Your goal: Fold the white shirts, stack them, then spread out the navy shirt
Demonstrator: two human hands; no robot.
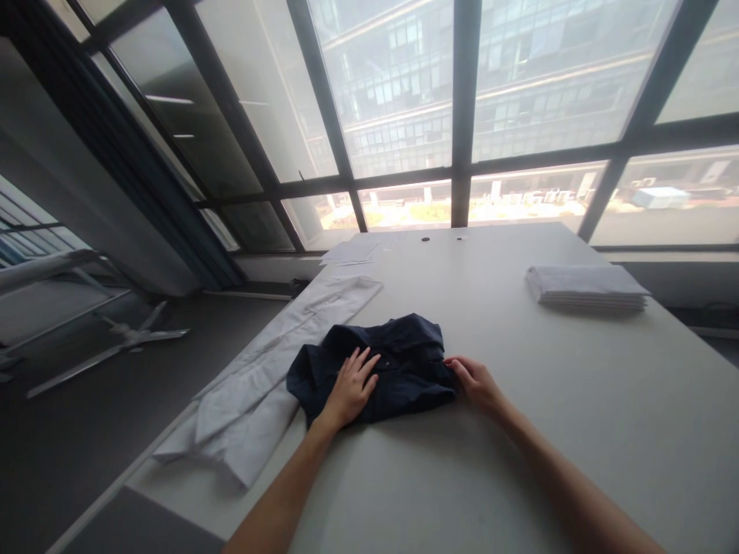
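A folded dark navy shirt [404, 362] lies on the white table [490, 462] in front of me. My left hand [349, 388] rests flat on its left half, fingers stretched out and spread. My right hand [478, 382] is at the shirt's right edge, fingers curled onto the fabric there; whether they pinch it is hard to make out.
A white garment [259, 377] lies spread along the table's left edge, partly under the navy shirt. A stack of folded white cloth [586, 286] sits at the far right. Papers [349, 252] lie at the far left corner. Large windows stand behind the table.
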